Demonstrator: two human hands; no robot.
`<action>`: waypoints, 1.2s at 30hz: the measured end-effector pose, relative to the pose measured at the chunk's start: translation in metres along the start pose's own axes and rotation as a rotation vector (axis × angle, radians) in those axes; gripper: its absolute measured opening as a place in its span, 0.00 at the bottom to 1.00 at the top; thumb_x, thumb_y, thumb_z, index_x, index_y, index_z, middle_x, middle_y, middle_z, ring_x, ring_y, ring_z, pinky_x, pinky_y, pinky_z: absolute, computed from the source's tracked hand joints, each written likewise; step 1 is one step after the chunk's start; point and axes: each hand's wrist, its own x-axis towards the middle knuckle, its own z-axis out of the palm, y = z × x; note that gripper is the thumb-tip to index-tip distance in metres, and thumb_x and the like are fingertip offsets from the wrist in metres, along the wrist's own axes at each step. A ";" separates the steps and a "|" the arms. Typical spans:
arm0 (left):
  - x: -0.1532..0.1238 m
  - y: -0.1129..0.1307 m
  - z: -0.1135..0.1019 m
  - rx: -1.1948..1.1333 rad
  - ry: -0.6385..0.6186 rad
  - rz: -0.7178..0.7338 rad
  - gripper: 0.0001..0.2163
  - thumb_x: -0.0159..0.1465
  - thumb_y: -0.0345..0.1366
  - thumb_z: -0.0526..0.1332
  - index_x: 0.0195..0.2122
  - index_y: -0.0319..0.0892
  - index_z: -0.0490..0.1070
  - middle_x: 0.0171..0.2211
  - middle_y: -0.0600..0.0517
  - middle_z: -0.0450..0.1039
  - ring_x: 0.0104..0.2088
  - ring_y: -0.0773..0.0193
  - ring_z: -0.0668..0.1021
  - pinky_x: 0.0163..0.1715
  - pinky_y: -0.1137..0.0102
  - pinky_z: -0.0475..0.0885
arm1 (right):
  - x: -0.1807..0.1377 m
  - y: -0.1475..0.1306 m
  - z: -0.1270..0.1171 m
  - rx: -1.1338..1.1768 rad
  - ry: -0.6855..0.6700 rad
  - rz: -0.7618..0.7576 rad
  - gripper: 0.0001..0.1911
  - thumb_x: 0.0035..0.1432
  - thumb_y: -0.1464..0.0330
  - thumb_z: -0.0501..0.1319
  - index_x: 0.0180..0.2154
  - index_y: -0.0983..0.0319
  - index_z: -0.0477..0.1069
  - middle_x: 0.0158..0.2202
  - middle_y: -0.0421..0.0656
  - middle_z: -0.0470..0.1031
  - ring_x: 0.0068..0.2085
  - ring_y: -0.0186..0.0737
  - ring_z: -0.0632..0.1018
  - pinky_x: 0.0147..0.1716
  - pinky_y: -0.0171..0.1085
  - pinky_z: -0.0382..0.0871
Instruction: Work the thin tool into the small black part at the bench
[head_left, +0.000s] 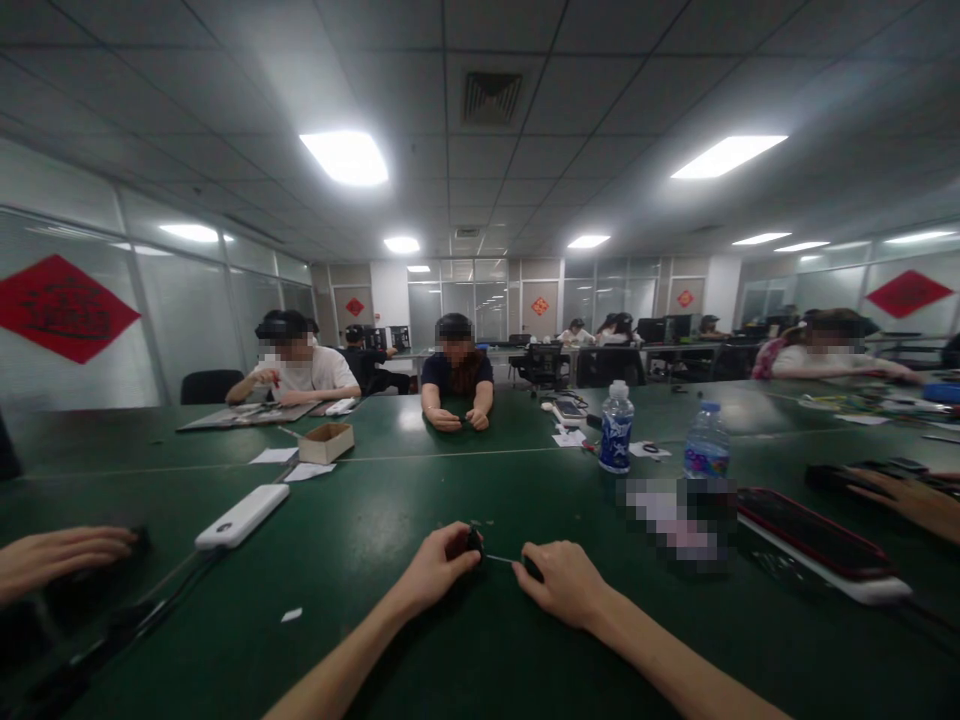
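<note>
Over the green tabletop [420,640], my left hand [442,565] pinches a small black part [475,543] between thumb and fingers; its exact kind is too small to make out. My right hand [562,580] is wrapped round the dark handle of a screwdriver [500,559]. The thin metal shaft runs left from the right fist towards the black part. Whether the tip touches that part I cannot tell. Most of the handle is hidden by my right fingers.
A white power bank [242,517] with a cable lies left. Two bottles [616,430] stand right, near a phone [814,530] on a white block. An open box [326,444] and paper scraps lie further off. Other people's hands [67,560] rest at both sides; a person [457,375] sits opposite.
</note>
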 end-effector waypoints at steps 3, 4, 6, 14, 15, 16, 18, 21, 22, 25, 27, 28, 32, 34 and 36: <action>0.001 0.002 0.002 -0.026 0.001 0.006 0.10 0.59 0.37 0.59 0.40 0.37 0.69 0.33 0.51 0.70 0.33 0.64 0.72 0.37 0.69 0.68 | 0.000 0.000 0.000 -0.020 0.001 0.009 0.18 0.64 0.61 0.47 0.34 0.62 0.72 0.30 0.45 0.76 0.30 0.37 0.76 0.30 0.32 0.64; 0.002 0.002 0.003 -0.038 -0.001 0.007 0.10 0.59 0.37 0.59 0.39 0.37 0.69 0.32 0.51 0.70 0.33 0.64 0.72 0.36 0.69 0.68 | 0.000 0.001 0.001 -0.024 0.000 0.002 0.18 0.64 0.60 0.47 0.34 0.62 0.72 0.30 0.45 0.77 0.30 0.37 0.76 0.30 0.32 0.64; 0.002 0.003 0.003 -0.043 0.000 0.004 0.10 0.58 0.37 0.59 0.38 0.37 0.68 0.31 0.52 0.70 0.32 0.64 0.72 0.36 0.69 0.68 | 0.000 0.002 0.001 -0.032 0.001 -0.025 0.18 0.64 0.60 0.48 0.34 0.62 0.72 0.30 0.45 0.76 0.30 0.37 0.76 0.30 0.32 0.63; -0.001 0.006 0.003 0.077 0.003 0.018 0.09 0.60 0.37 0.58 0.38 0.38 0.69 0.32 0.51 0.70 0.33 0.64 0.72 0.36 0.70 0.67 | 0.001 0.006 0.008 -0.081 0.026 -0.071 0.19 0.64 0.60 0.47 0.33 0.62 0.72 0.29 0.44 0.76 0.28 0.37 0.76 0.29 0.33 0.63; -0.001 0.006 0.003 0.075 0.003 0.017 0.09 0.60 0.37 0.58 0.38 0.38 0.69 0.32 0.51 0.70 0.33 0.64 0.72 0.36 0.70 0.67 | 0.001 0.006 0.009 -0.076 0.030 -0.066 0.19 0.64 0.60 0.47 0.33 0.62 0.72 0.29 0.44 0.77 0.28 0.37 0.76 0.28 0.32 0.63; -0.001 0.006 0.003 0.069 0.003 0.018 0.09 0.60 0.37 0.58 0.39 0.38 0.69 0.33 0.51 0.70 0.33 0.64 0.72 0.36 0.70 0.67 | 0.001 0.006 0.009 -0.070 0.035 -0.062 0.19 0.64 0.60 0.47 0.33 0.62 0.72 0.29 0.44 0.77 0.28 0.37 0.76 0.28 0.32 0.63; -0.001 0.007 0.003 0.061 -0.002 0.023 0.09 0.60 0.37 0.58 0.39 0.38 0.69 0.32 0.51 0.70 0.32 0.64 0.72 0.36 0.70 0.67 | 0.001 0.005 0.008 -0.060 0.045 -0.057 0.19 0.64 0.61 0.47 0.34 0.62 0.72 0.29 0.44 0.77 0.28 0.37 0.76 0.28 0.32 0.63; -0.002 0.009 0.003 0.073 -0.005 0.011 0.09 0.59 0.37 0.58 0.39 0.39 0.69 0.33 0.51 0.71 0.33 0.64 0.72 0.37 0.70 0.67 | 0.000 0.004 0.007 -0.061 0.042 -0.034 0.18 0.64 0.61 0.47 0.34 0.62 0.72 0.29 0.44 0.77 0.28 0.37 0.76 0.28 0.32 0.63; -0.002 0.010 0.003 0.078 -0.005 0.001 0.10 0.59 0.37 0.58 0.40 0.39 0.70 0.34 0.51 0.71 0.34 0.64 0.72 0.38 0.69 0.67 | 0.000 0.003 0.007 -0.059 0.038 -0.024 0.18 0.64 0.61 0.47 0.34 0.62 0.72 0.30 0.44 0.77 0.29 0.37 0.76 0.29 0.32 0.63; -0.003 0.010 0.002 0.080 -0.006 -0.011 0.11 0.58 0.37 0.59 0.41 0.39 0.70 0.36 0.50 0.72 0.37 0.62 0.73 0.40 0.68 0.67 | 0.000 0.003 0.006 -0.042 0.031 -0.004 0.19 0.64 0.60 0.47 0.34 0.62 0.72 0.30 0.44 0.77 0.29 0.37 0.76 0.29 0.32 0.64; -0.002 0.008 0.002 0.066 -0.008 -0.001 0.11 0.58 0.37 0.60 0.41 0.38 0.70 0.36 0.50 0.73 0.37 0.62 0.73 0.40 0.68 0.67 | 0.000 0.004 0.007 -0.035 0.035 -0.006 0.18 0.64 0.60 0.47 0.34 0.62 0.72 0.30 0.44 0.77 0.29 0.37 0.76 0.30 0.32 0.64; -0.002 0.006 0.002 0.057 -0.011 0.008 0.11 0.58 0.36 0.60 0.40 0.38 0.70 0.36 0.50 0.73 0.37 0.62 0.74 0.40 0.68 0.67 | 0.000 0.004 0.007 -0.032 0.036 -0.018 0.18 0.64 0.61 0.48 0.33 0.62 0.72 0.29 0.44 0.77 0.28 0.37 0.76 0.29 0.32 0.64; 0.000 0.001 0.003 0.048 -0.012 0.022 0.10 0.57 0.35 0.61 0.40 0.39 0.70 0.37 0.49 0.73 0.39 0.61 0.74 0.42 0.67 0.67 | 0.000 0.007 0.008 -0.030 0.039 -0.104 0.19 0.64 0.61 0.48 0.33 0.62 0.73 0.28 0.43 0.76 0.27 0.36 0.75 0.29 0.32 0.64; 0.000 0.001 0.004 0.053 -0.011 0.013 0.10 0.57 0.35 0.61 0.40 0.39 0.70 0.37 0.49 0.73 0.39 0.61 0.74 0.42 0.67 0.67 | 0.000 0.007 0.008 -0.046 0.047 -0.120 0.19 0.63 0.61 0.48 0.33 0.62 0.73 0.29 0.43 0.77 0.27 0.36 0.76 0.30 0.32 0.64; 0.000 0.002 0.004 0.042 -0.012 0.012 0.10 0.57 0.35 0.61 0.39 0.39 0.70 0.36 0.50 0.73 0.39 0.61 0.74 0.42 0.68 0.67 | 0.000 0.007 0.008 -0.059 0.054 -0.112 0.18 0.63 0.61 0.48 0.34 0.62 0.74 0.29 0.44 0.77 0.28 0.37 0.76 0.30 0.33 0.64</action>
